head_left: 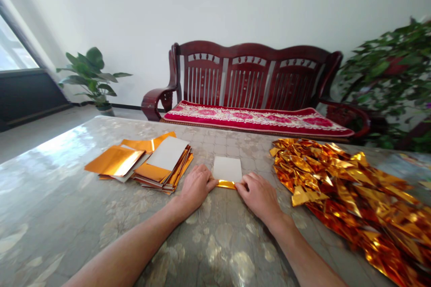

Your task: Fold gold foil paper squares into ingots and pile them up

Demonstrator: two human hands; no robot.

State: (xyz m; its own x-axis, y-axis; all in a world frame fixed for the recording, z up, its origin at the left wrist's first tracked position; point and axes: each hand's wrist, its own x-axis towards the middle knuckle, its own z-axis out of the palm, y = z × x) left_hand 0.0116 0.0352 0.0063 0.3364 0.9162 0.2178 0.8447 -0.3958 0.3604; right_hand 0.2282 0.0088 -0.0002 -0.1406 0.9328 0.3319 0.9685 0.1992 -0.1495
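A sheet of gold foil paper (227,168) lies on the table between my hands, white side up. Its near edge is folded over, so a narrow gold strip shows along the front. My left hand (197,184) pinches the left end of that fold, thumb and fingers closed. At the right end, my right hand (258,193) grips the fold the same way, fingers curled. Left of my left hand sits a stack of gold foil sheets (161,166), some with the white side up. To the right spreads a large heap of folded gold foil pieces (350,188).
The table (202,251) has a glossy, patterned cover. Beyond it stands a dark red wooden bench (249,85) with a red floral seat cover (256,118). A potted plant (94,76) is at the back left; leafy greenery (393,71) hangs at the right.
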